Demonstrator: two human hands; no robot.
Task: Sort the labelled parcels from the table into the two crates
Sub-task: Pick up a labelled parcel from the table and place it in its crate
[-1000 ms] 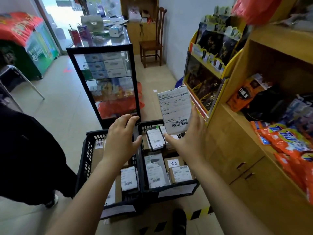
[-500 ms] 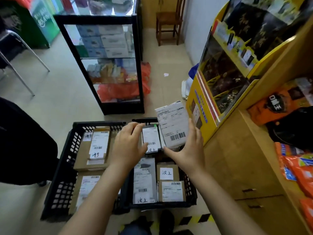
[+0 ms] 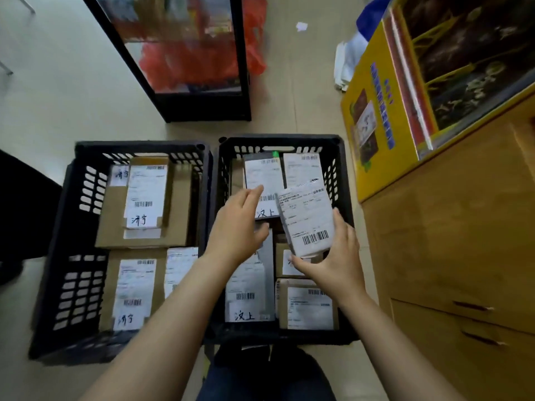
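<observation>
Two black plastic crates stand side by side on the floor. The left crate (image 3: 60, 227) holds brown boxes with white labels. The right crate (image 3: 341, 157) holds several labelled parcels. My right hand (image 3: 333, 264) grips a small grey parcel with a white barcode label (image 3: 307, 218), tilted, just above the right crate's middle. My left hand (image 3: 236, 227) hovers over the right crate beside it, fingers apart, its fingertips by a labelled parcel (image 3: 262, 178) at the crate's back.
A black-framed glass display case (image 3: 202, 105) stands on the floor beyond the crates. A wooden counter with drawers (image 3: 448, 256) and a yellow display stand (image 3: 376, 117) flank the right crate. A dark-clothed person (image 3: 20, 215) is at the left.
The view tilted down toward the crates. My right hand lowered the parcel from chest height to just above the right crate. My left hand moved right, over the same crate.
</observation>
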